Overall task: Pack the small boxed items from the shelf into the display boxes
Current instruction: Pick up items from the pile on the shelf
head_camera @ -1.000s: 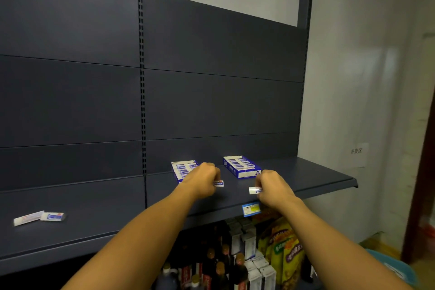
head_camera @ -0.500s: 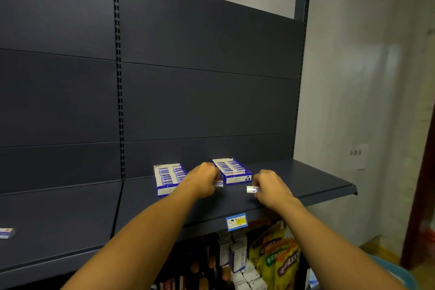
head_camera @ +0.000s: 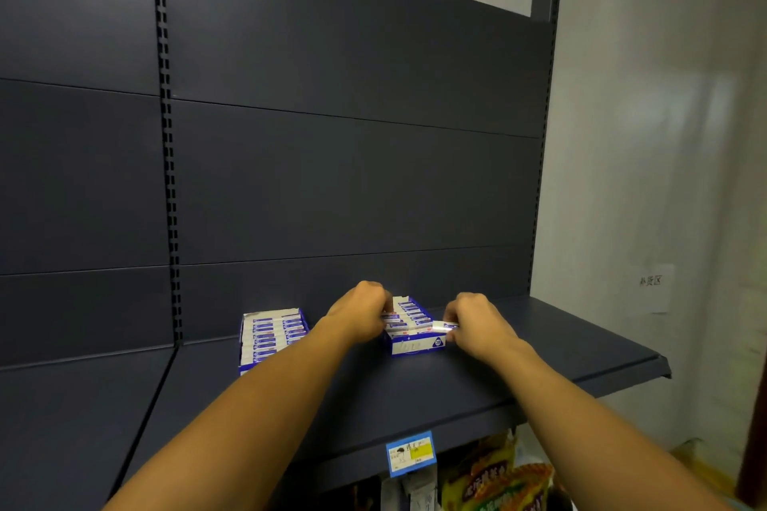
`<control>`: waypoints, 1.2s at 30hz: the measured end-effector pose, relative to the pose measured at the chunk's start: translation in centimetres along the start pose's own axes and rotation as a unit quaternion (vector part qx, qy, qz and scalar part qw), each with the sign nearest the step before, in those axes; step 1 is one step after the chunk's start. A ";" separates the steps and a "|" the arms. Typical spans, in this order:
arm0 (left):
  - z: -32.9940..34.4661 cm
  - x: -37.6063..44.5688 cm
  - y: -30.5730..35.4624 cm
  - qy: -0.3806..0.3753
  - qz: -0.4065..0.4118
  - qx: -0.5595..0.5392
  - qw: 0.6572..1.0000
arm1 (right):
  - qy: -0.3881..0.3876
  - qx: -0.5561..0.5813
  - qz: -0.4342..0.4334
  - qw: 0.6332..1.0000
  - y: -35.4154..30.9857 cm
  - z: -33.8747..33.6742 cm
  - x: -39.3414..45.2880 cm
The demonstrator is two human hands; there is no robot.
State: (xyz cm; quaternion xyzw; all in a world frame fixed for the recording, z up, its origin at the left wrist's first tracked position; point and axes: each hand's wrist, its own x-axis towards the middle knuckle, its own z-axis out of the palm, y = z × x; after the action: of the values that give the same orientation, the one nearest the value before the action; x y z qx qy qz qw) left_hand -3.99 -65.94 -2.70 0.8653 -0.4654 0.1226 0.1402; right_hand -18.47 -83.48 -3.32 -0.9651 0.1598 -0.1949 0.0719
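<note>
Shelf-top, right hand (head_camera: pixel 477 324) pinches small box (head_camera: pixel 445 326) over display box (head_camera: pixel 413 334).

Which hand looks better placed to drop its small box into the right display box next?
Probably the left hand: its small box is already over the right display box. The right hand holds its own box at the front corner.

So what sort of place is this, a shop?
Probably a small shop or its stockroom: dark metal retail shelving with a price tag on its edge, display boxes of small packaged goods, and snack bags on the shelf below.
</note>
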 end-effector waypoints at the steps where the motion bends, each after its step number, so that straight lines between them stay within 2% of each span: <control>1: 0.4 0.4 -0.1 -0.007 -0.002 0.001 1.000 | -0.003 0.003 -0.005 1.000 0.2 0.2 0.4; 11: 3.3 3.8 -0.3 0.007 -0.033 -0.011 0.999 | -0.006 0.029 -0.053 0.998 3.4 1.9 5.7; 22: 4.7 4.9 -0.4 0.028 -0.100 -0.014 0.994 | -0.017 0.118 -0.158 0.980 4.9 5.2 11.1; 27: 5.9 5.4 -0.1 0.025 -0.116 -0.011 0.993 | -0.020 0.183 -0.159 0.970 5.1 7.1 12.6; 36: 8.0 4.9 -0.3 0.087 -0.111 -0.036 0.989 | -0.017 0.264 -0.175 0.948 7.2 9.1 13.6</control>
State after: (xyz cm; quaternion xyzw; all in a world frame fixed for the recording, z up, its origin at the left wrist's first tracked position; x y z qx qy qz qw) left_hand -0.45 -72.45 -8.51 0.8920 -0.3564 0.1644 0.2242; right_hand -4.99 -94.06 -8.32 -0.9274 -0.0700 -0.2229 0.2920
